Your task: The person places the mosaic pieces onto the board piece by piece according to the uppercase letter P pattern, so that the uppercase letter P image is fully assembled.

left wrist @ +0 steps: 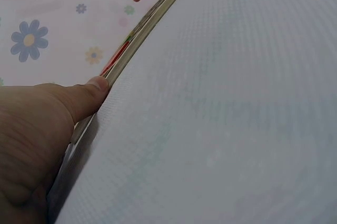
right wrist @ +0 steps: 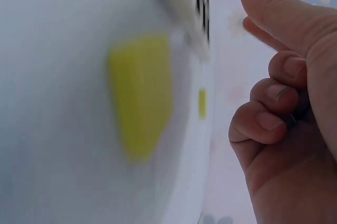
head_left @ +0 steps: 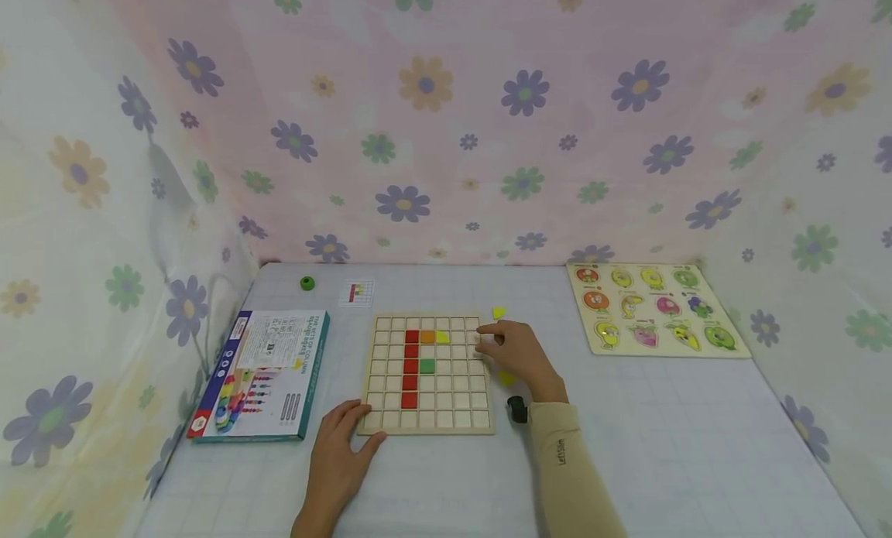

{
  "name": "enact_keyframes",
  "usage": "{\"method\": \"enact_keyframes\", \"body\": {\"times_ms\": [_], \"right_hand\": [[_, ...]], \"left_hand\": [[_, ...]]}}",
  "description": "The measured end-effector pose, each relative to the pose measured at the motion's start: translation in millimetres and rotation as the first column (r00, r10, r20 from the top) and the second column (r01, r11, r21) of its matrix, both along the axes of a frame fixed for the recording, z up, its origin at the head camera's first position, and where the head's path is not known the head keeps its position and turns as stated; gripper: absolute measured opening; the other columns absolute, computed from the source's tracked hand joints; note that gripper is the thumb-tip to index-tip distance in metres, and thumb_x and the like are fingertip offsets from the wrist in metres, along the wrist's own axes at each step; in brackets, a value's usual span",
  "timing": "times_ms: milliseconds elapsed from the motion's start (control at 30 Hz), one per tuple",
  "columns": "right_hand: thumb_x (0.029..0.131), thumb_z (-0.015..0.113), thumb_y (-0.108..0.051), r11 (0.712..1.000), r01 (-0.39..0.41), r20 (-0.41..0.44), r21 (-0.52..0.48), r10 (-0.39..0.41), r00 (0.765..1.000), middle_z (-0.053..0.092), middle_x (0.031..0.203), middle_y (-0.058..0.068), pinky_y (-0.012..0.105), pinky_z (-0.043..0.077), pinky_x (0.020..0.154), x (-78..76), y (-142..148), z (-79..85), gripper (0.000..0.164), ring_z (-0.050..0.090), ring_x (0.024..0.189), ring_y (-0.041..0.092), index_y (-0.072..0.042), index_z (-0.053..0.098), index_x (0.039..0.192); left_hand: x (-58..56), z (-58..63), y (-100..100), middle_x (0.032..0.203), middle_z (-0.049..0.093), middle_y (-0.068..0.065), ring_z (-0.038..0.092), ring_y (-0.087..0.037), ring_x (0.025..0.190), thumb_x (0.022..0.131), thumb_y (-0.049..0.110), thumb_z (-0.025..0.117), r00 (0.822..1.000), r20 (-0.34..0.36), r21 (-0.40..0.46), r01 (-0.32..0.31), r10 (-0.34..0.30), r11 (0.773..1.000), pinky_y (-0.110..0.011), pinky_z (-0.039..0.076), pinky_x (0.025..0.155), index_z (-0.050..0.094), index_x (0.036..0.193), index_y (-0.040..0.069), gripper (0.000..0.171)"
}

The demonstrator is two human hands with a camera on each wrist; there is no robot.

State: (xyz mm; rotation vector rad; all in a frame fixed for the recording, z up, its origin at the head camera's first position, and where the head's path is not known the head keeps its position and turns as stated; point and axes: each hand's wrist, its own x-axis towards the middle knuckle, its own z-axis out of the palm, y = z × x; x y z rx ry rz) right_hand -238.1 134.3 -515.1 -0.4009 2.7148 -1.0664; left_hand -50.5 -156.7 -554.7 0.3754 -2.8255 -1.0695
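Observation:
A wooden grid board [head_left: 446,419] lies on the table, with red square tiles [head_left: 410,383] in a column. An orange tile [head_left: 428,337], a yellow piece [head_left: 442,337] and a green tile [head_left: 427,366] sit beside that column. My left hand [head_left: 341,449] rests at the board's near left corner, fingers along the left side, thumb [left wrist: 87,95] against the edge. Over the board's right edge is my right hand [head_left: 516,351], thumb and index finger extended, other fingers curled. Nothing shows between its fingertips. Loose yellow pieces [head_left: 498,312] [right wrist: 141,98] lie right of the board.
Behind the board lies a small pattern card [head_left: 358,292], with a green bead [head_left: 307,282] to its left. A toy box [head_left: 279,383] with a paper sheet is at left. A fruit puzzle board [head_left: 658,310] lies at back right. Flowered cloth [head_left: 474,120] walls the table.

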Motion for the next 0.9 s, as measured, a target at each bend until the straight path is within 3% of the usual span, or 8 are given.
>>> {"method": "enact_keyframes", "body": {"times_ms": [333, 567, 767, 900], "right_hand": [[0.089, 0.079, -0.030, 0.994, 0.106, 0.074, -0.011, -0.105, 0.992, 0.039, 0.075, 0.000, 0.033, 0.037, 0.068, -12.2, 48.7, -12.8, 0.041, 0.042, 0.073, 0.018, -0.028, 0.072, 0.129], [0.088, 0.080, -0.036, 0.995, 0.100, 0.051, -0.006, -0.099, 0.994, 0.044, 0.079, 0.002, 0.033, 0.037, 0.071, -25.0, 67.3, -21.3, 0.049, 0.043, 0.076, 0.019, -0.028, 0.068, 0.135], [0.091, 0.077, -0.038, 0.994, 0.108, 0.042, -0.022, -0.107, 0.993, 0.048, 0.081, 0.003, 0.037, 0.039, 0.074, -35.6, 70.8, -30.7, 0.047, 0.047, 0.078, 0.022, -0.029, 0.067, 0.136], [0.092, 0.076, -0.039, 0.994, 0.101, 0.042, -0.037, -0.099, 0.994, 0.048, 0.080, 0.004, 0.039, 0.040, 0.079, -41.9, 71.7, -35.2, 0.046, 0.050, 0.090, 0.024, -0.029, 0.066, 0.136]], "left_hand": [[0.9, 0.9, -0.6, 0.145, 0.055, -0.005, 0.044, -0.028, 0.142, 0.084, 0.031, 0.085, 1.000, -0.002, 0.009, 0.009, -0.009, 1.000, -0.050, 0.041, 0.120, 0.066, 0.131, 0.014, 0.053], [0.9, 1.7, -1.5, 0.145, 0.055, -0.005, 0.044, -0.028, 0.141, 0.084, 0.031, 0.085, 1.000, -0.008, -0.003, 0.007, -0.007, 1.000, -0.050, 0.041, 0.120, 0.067, 0.130, 0.014, 0.053], [0.0, 0.5, -0.7, 0.145, 0.055, -0.005, 0.044, -0.028, 0.142, 0.084, 0.031, 0.085, 1.000, -0.013, 0.000, 0.004, -0.004, 1.000, -0.050, 0.041, 0.120, 0.066, 0.130, 0.015, 0.053], [0.8, -0.3, 0.1, 0.146, 0.055, -0.005, 0.044, -0.029, 0.142, 0.084, 0.031, 0.085, 1.000, 0.000, -0.001, -0.001, 0.001, 1.000, -0.050, 0.041, 0.120, 0.067, 0.130, 0.015, 0.052]]}}
